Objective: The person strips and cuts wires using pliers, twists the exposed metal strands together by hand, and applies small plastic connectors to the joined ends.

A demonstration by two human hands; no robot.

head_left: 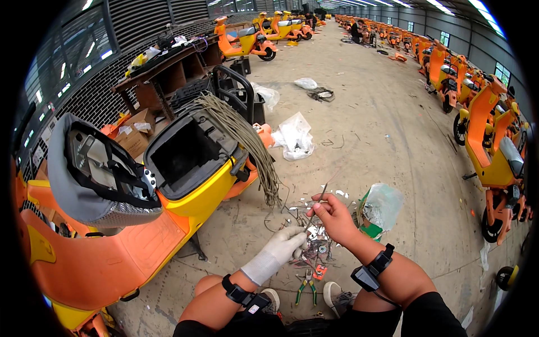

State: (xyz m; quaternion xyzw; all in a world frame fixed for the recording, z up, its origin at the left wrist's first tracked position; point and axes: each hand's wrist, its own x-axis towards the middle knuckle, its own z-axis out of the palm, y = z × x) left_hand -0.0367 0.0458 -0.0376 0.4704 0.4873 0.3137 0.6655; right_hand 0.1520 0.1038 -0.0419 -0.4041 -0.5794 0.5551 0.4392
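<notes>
In front of me, above the floor, my gloved left hand point(281, 250) grips the lower end of a thin dark cable point(323, 194). My bare right hand point(334, 218) pinches the same cable higher up, and a fine reddish strand seems to stick out past its tip. Below both hands lies a pile of small metal parts and wire scraps point(321, 248). Pliers with green and yellow handles point(306, 287) rest on the floor between my shoes. To the left, a bundle of grey-green cables point(247, 140) hangs over the open scooter's compartment edge.
The orange and yellow scooter point(135, 238) stands close on my left, its grey seat point(92, 196) tipped up. A green and clear plastic bag point(382, 208) lies right of the pile. White plastic bags point(295, 137) are farther off. Scooters point(485, 135) line the right side.
</notes>
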